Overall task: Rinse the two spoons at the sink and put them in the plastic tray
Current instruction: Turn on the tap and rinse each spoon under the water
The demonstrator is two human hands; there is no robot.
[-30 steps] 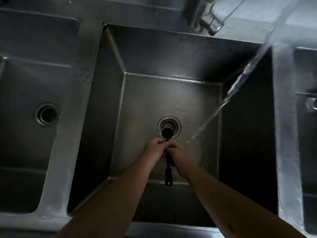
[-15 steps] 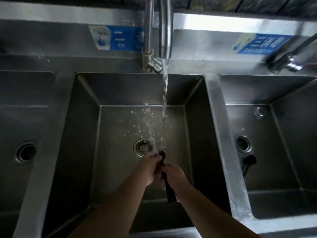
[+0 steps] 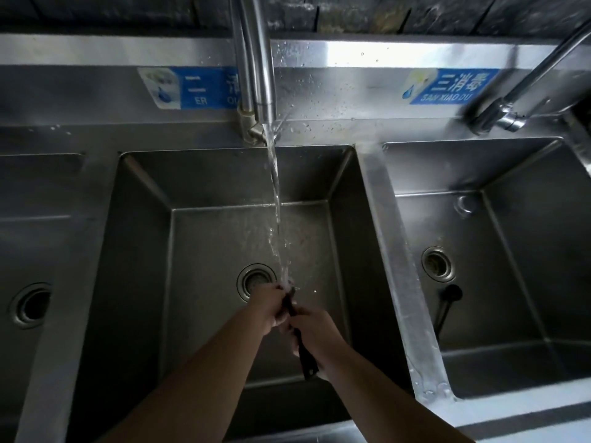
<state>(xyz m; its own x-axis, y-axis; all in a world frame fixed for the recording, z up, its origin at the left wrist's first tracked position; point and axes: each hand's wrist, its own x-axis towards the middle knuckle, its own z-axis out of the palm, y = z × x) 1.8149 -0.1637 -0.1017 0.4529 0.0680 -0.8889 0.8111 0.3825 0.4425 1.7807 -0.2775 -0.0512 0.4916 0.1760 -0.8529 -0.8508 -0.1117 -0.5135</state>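
We hold black spoon (image 3: pixel 302 350) over middle basin (image 3: pixel 224 238), landmark here. Right hand (image 3: pixel 315 326) wraps handle; left hand (image 3: pixel 270 306) pinches bowl end under water stream (image 3: pixel 275 203). Drain (image 3: pixel 256 280) just beyond hands. Spoon 2 (image 3: pixel 447 306) lies in basin right of middle basin. Faucet (image 3: pixel 259 75) behind middle basin.

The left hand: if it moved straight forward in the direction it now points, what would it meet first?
Probably the falling water stream, which lands right at the fingertips of the left hand. Beyond it comes the drain and the floor of the middle basin, though depth is hard to judge from above.
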